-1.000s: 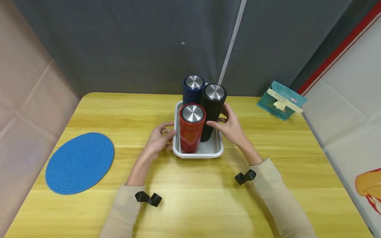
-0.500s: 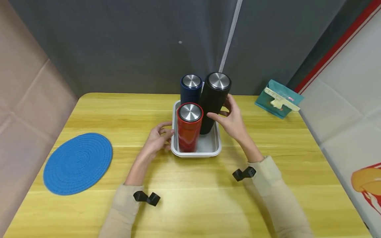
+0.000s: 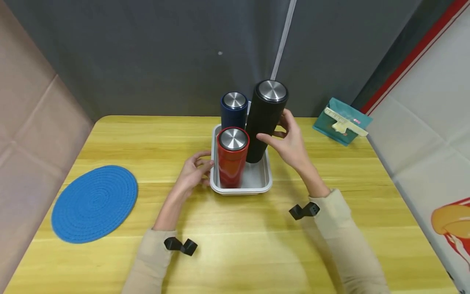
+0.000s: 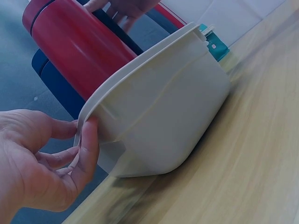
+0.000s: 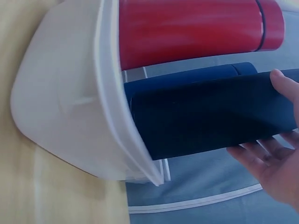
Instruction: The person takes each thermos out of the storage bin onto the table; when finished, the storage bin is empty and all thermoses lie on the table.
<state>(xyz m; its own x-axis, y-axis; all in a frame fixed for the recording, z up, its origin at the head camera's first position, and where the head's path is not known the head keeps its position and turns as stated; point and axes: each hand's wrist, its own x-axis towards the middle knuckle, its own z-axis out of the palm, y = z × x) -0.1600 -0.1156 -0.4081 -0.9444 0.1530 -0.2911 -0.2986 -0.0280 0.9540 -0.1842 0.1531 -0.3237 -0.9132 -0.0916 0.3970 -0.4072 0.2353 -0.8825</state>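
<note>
My right hand (image 3: 291,149) grips a tall black thermos (image 3: 263,124) with a brushed steel lid, thumb on the near side and fingers round the far side. The thermos tilts slightly to the right, its base close to the rim level of a white plastic bin (image 3: 258,190). Inside that bin stand a red thermos (image 3: 232,167) at the front and a navy thermos (image 3: 233,116) behind it. At the bin's left side my left hand (image 3: 192,173) pinches the rim; the left wrist view shows its thumb and fingers (image 4: 88,144) on the edge.
A round blue woven placemat (image 3: 95,204) lies on the left of the wooden table (image 3: 235,253). Toward the back right sits a teal pouch (image 3: 335,132) closed with a cream clip (image 3: 345,122). A dark grey curtain (image 3: 147,57) hangs along the table's back edge.
My right hand has lifted the black thermos upward, so its lid stands well above the navy one. My left hand stays at the bin's rim.
</note>
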